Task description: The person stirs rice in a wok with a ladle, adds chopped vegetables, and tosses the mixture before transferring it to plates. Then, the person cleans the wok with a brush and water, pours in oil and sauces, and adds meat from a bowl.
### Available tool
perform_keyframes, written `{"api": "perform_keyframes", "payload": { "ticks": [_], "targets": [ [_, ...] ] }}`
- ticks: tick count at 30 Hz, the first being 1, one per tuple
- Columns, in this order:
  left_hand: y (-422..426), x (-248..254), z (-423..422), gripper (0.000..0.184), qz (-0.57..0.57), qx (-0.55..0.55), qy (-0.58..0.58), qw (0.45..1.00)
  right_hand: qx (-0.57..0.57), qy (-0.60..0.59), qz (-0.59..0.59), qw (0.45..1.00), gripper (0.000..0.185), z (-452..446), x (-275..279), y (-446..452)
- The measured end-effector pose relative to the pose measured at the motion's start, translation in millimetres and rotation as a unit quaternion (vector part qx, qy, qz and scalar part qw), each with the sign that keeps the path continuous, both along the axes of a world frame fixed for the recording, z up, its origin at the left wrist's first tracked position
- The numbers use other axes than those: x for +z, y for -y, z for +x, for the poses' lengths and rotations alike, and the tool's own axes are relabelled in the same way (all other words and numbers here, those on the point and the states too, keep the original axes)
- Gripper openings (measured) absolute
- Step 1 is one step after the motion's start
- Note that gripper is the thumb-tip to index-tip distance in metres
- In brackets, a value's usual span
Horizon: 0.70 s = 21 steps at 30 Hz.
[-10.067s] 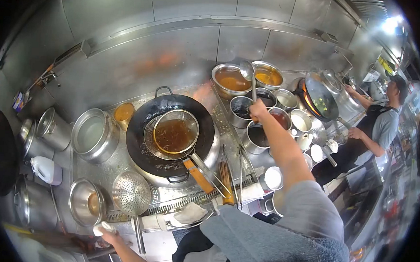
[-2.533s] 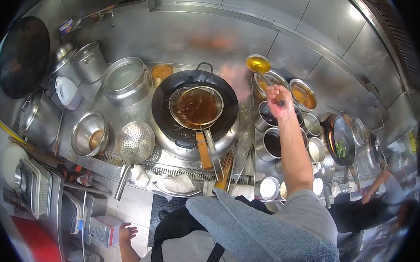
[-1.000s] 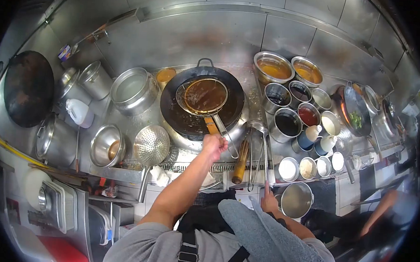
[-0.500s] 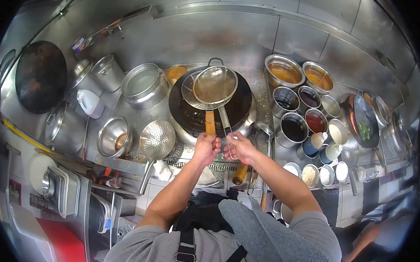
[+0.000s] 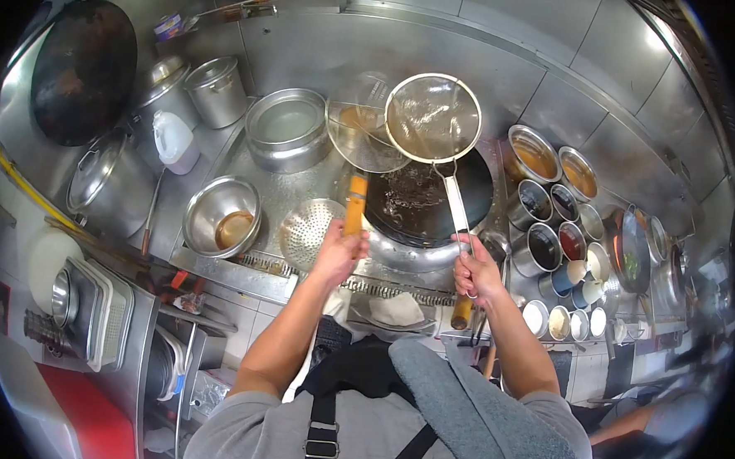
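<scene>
My left hand [image 5: 339, 255] is closed around the wooden handle of a wire skimmer [image 5: 355, 205], whose round head tilts up behind the wok's left edge. In my right hand [image 5: 477, 273] is the metal handle of a fine-mesh strainer [image 5: 433, 121]. The strainer's round head is raised above the far side of the wok and partly overlaps the skimmer. Below both tools sits a dark wok [image 5: 410, 200] with a wet, shiny inside. A perforated ladle [image 5: 307, 230] lies just beyond my left hand, partly hidden by it.
To the left are a steel bowl [image 5: 198, 216] with brownish liquid, a large pot [image 5: 282, 154] and a white jug [image 5: 175, 140]. Several sauce containers [image 5: 541, 249] crowd the right side. A folded cloth [image 5: 396, 311] lies at the front edge. Another person's arm [image 5: 623, 426] shows at lower right.
My hands have moved apart, left hand leftward and right hand rightward. The strainer and skimmer, earlier overlapped low over the wok, are now raised and partly separated. The view has shifted.
</scene>
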State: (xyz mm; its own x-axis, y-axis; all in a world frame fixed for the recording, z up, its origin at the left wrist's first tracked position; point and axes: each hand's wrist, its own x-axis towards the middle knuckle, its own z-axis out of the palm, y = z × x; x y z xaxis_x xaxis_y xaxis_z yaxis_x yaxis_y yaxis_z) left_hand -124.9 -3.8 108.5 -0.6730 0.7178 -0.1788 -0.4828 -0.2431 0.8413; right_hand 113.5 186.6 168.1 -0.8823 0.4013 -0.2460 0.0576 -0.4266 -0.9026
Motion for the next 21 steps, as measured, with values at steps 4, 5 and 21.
{"api": "perform_keyframes", "payload": {
  "ticks": [4,5,21],
  "targets": [
    [79,-26,-79,0.049,-0.223,0.034,-0.34,0.913,-0.037,0.001,0.047,0.998,0.034,-38,0,40],
    [91,-33,-90,0.067,-0.253,0.124,-0.552,0.785,-0.044,0.011,0.05,0.998,0.035,-47,0,48],
    [124,-19,-91,0.049,-0.029,-0.033,-0.105,0.994,0.039,0.018,0.003,0.999,0.03,-88,-7,117]
  ]
}}
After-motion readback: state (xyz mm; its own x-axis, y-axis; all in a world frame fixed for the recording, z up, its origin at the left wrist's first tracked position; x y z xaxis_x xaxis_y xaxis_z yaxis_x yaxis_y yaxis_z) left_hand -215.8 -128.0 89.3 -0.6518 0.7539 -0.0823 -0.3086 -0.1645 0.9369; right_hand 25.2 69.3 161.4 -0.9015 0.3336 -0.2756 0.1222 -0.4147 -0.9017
